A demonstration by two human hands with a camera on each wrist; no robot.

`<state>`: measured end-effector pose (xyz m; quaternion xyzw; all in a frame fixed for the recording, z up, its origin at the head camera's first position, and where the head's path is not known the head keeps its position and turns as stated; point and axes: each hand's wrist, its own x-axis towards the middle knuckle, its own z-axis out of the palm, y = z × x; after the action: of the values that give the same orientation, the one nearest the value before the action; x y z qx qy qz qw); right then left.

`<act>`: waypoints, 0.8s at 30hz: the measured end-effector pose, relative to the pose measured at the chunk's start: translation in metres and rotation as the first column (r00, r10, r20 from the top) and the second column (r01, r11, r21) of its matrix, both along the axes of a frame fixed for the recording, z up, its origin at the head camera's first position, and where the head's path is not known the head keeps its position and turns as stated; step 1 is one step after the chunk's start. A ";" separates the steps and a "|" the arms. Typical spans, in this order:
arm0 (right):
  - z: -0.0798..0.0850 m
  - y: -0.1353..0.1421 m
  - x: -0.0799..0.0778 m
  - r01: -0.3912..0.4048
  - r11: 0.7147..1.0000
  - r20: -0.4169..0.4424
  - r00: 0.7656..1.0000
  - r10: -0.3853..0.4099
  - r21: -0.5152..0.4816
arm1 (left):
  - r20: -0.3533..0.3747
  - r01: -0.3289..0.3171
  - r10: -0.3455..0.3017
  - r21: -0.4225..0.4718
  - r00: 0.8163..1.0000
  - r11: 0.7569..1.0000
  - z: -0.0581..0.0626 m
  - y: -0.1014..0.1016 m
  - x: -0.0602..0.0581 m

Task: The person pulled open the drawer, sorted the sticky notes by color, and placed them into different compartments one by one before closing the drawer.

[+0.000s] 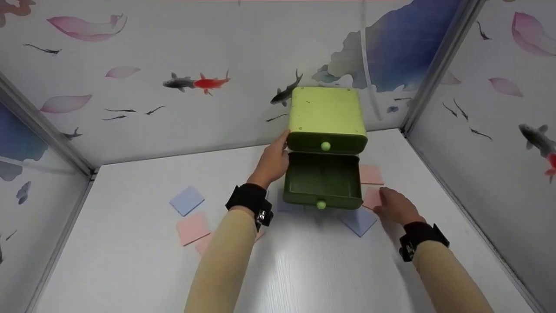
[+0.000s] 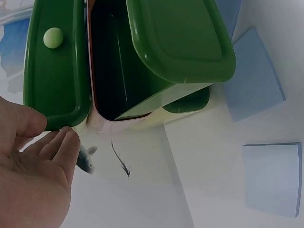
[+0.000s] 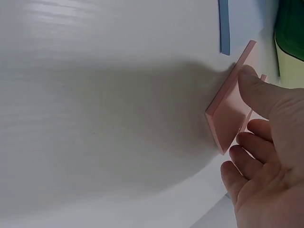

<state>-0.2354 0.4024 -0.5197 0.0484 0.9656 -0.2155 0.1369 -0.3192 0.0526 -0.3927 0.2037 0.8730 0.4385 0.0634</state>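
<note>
A small two-drawer cabinet (image 1: 325,108) with a lime-green top stands against the back wall. Its lower drawer (image 1: 304,199) is pulled out and looks bare inside; the upper drawer (image 2: 53,78) is closed. My left hand (image 1: 273,161) touches the cabinet's left side. Its thumb (image 2: 31,118) lies by the upper drawer's front corner, with the fingers along the side. Right of the cabinet, my right hand (image 1: 397,206) is at a thin pink square pad (image 3: 230,114) on the table. The thumb overlaps the pad and the other fingers, loosely bent, lie along its opposite edge.
Another pink square (image 1: 371,174) lies behind that pad, and a blue square (image 1: 359,221) in front of it. On the left are a blue square (image 1: 186,201) and a pink one (image 1: 193,228), with more partly hidden by my left arm. Patterned walls enclose the white table (image 1: 299,269).
</note>
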 end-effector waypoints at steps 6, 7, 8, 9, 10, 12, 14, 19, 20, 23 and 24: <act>0.000 -0.005 0.000 -0.011 1.000 -0.013 1.000 0.011 0.027 | 0.014 -0.014 0.014 -0.006 1.000 1.000 0.000 0.000 0.001; 0.001 -0.005 0.000 -0.011 0.999 -0.016 1.000 0.012 0.033 | 0.012 -0.015 0.015 -0.005 1.000 1.000 0.000 0.000 0.001; 0.001 -0.006 0.000 -0.013 0.999 -0.019 1.000 0.013 0.041 | 0.011 -0.015 0.015 -0.003 1.000 1.000 0.000 0.000 0.001; 0.001 -0.006 0.000 -0.014 0.999 -0.022 1.000 0.015 0.051 | 0.011 -0.015 0.015 -0.002 1.000 1.000 -0.001 0.000 0.001; 0.002 -0.006 0.000 -0.017 0.998 -0.027 0.999 0.018 0.063 | 0.009 -0.015 0.015 -0.001 1.000 1.000 -0.001 0.000 0.001; 0.003 -0.006 0.000 -0.011 0.997 -0.030 0.999 0.014 0.079 | 0.006 -0.012 0.012 0.004 1.000 1.000 -0.001 0.000 0.001; 0.005 -0.006 0.000 -0.011 0.995 -0.032 0.999 0.014 0.096 | 0.008 -0.013 0.013 0.005 1.000 1.000 -0.001 -0.001 0.002; 0.010 -0.006 -0.001 -0.005 0.995 0.010 1.000 0.004 0.097 | 0.022 -0.015 0.015 -0.003 1.000 1.000 0.000 -0.002 0.004; 0.010 -0.006 -0.001 -0.003 0.996 0.021 1.000 0.001 0.094 | 0.029 -0.014 0.014 -0.004 0.999 1.000 0.001 -0.002 0.005; 0.009 -0.006 0.000 0.008 0.996 0.028 1.000 -0.011 0.094 | 0.044 -0.008 0.009 -0.010 0.999 1.000 0.001 -0.003 0.006; 0.009 -0.005 0.000 0.007 0.995 0.020 1.000 -0.009 0.099 | 0.046 -0.006 0.007 -0.012 0.999 1.000 0.001 -0.003 0.006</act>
<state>-0.2357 0.3970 -0.5110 0.0610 0.9735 -0.1676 0.1432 -0.3128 0.0497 -0.3921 0.1903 0.8745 0.4383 0.0832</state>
